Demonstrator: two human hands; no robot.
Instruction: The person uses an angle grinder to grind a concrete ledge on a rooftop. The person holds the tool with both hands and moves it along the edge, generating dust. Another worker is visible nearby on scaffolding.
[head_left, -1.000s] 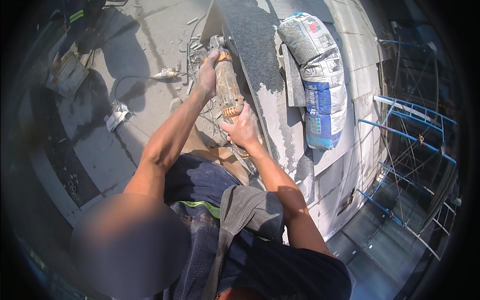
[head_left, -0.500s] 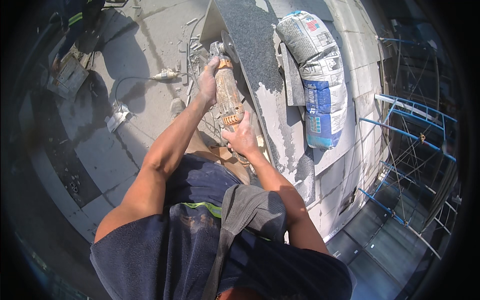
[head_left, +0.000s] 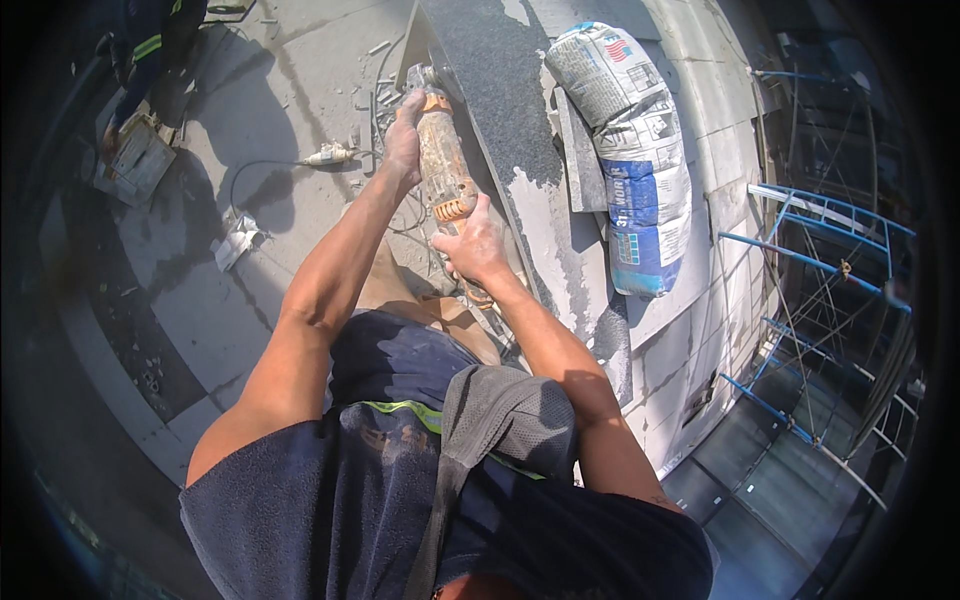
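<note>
A dusty orange angle grinder (head_left: 441, 150) is in both my hands, its head pointing away from me. My left hand (head_left: 404, 140) wraps the front of its body near the head. Farther back, my right hand (head_left: 477, 240) grips the rear handle. The grinder lies along the left edge of a dark grey stone slab (head_left: 485, 85), whose surface is partly coated with pale dust. I cannot make out the cutting disc clearly, nor whether it touches the slab.
A white and blue mortar bag (head_left: 640, 180) lies on the right, beside a small stone offcut (head_left: 582, 150). A cable connector (head_left: 328, 153) and stone scraps litter the floor at left. A co-worker's sleeve (head_left: 145, 75) shows beside a box (head_left: 140, 160). Blue scaffolding (head_left: 830, 265) stands far right.
Both hands have shifted the grinder slightly left, away from the slab. Its disc, plain to see before beside the slab's edge, no longer shows clearly.
</note>
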